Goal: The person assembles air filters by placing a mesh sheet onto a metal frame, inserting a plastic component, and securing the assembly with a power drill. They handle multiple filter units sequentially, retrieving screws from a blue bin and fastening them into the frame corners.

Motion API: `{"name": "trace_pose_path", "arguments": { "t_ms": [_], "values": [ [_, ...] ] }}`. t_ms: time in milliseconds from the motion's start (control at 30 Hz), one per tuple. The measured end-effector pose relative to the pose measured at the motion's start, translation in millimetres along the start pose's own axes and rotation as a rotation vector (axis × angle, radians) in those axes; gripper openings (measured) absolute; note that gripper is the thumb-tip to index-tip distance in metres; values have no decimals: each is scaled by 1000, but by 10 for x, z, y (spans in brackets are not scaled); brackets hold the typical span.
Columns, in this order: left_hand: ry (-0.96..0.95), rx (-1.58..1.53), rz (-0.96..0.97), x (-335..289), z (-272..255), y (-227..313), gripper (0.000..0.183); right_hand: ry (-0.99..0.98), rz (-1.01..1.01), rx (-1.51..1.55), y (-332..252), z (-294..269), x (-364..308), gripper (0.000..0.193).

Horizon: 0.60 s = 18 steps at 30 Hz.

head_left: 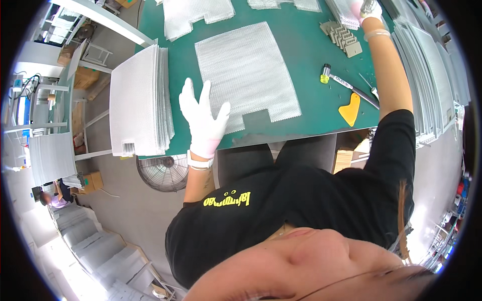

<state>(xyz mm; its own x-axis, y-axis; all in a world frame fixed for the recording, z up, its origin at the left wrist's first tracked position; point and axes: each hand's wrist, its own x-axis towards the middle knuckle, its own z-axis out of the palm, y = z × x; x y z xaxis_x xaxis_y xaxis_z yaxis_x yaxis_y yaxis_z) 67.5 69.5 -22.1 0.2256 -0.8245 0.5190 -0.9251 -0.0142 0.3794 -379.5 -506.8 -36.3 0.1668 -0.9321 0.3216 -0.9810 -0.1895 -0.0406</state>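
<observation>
My left hand, in a white glove, is held up with its fingers spread and nothing in it. It is over the near left edge of a silvery mesh sheet with notched corners, lying on the green table. Whether it touches the sheet I cannot tell. At the far right my gloved right hand reaches to a stack of mesh sheets. The picture's edge cuts into it, and its fingers are partly hidden. Just nearer than that stack is an overlapping row of small grey-beige plates.
A thick mesh stack stands at the table's left edge, with more sheets beyond. On the right lie a mallet, a yellow scraper and a thin tool. More stacked panels stand farther right. A fan is below.
</observation>
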Motion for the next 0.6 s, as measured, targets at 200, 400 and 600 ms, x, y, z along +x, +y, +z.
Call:
{"name": "trace_pose_path", "arguments": {
  "t_ms": [200, 400, 600],
  "values": [
    [-46, -50, 100, 151, 9, 130, 68, -22, 421, 89, -770, -291, -278, 50],
    [-122, -119, 161, 402, 68, 173, 67, 887, -255, 271, -1468, -1729, -706, 24],
    [-249, -313, 259, 897, 429, 365, 60, 436, -171, 187, -1627, -1057, -916, 21]
  ]
}}
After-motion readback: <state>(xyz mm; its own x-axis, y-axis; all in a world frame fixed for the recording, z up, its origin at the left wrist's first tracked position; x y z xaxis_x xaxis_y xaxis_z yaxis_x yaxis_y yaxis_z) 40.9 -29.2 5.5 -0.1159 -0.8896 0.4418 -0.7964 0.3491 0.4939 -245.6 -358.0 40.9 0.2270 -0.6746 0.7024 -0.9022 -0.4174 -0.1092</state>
